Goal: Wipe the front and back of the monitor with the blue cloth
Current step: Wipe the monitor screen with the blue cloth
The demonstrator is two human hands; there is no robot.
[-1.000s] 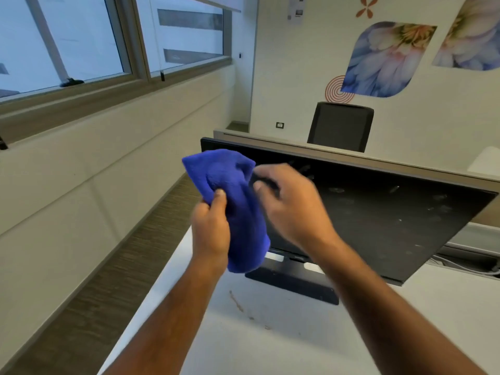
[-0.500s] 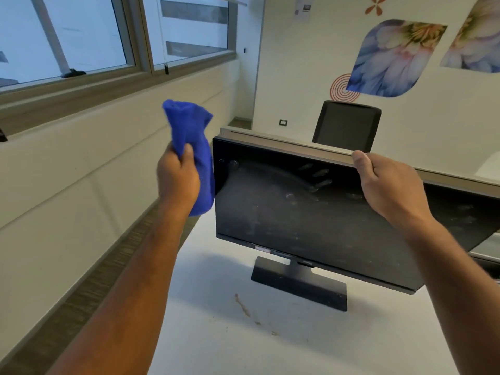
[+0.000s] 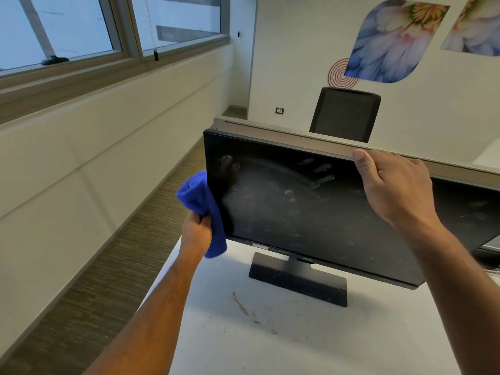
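A: Since the tabletop (image 3: 311, 345) is nearest, start there. What's on it?

B: White surface, brown smear and specks in front of the monitor stand (image 3: 297, 280). Stand is a flat black base, dusty, sitting on the tabletop.

A: Hands?

B: Left hand (image 3: 196, 231) is fisted around the blue cloth (image 3: 201, 204), bunched up. Cloth sits at the monitor's left edge, touching it; top of the cloth goes behind the panel. Can't tell how much of the back it covers.

A: Right hand?

B: Right hand (image 3: 392, 182) grips the top edge of the monitor (image 3: 311, 212), thumb on the front bezel, fingers curled over the back.

A: Monitor state?

B: Screen off, facing the camera, heavily dusty. Finger marks and swipe streaks across the upper middle, one clearer dark patch by the left edge next to the cloth.

A: Behind it?

B: Grey partition (image 3: 284, 133) directly behind the top edge. Past that a black office chair (image 3: 345, 113) against the far wall, flower prints (image 3: 392, 39) above it. Windows (image 3: 81, 25) along the left wall, carpet (image 3: 94, 266) below.
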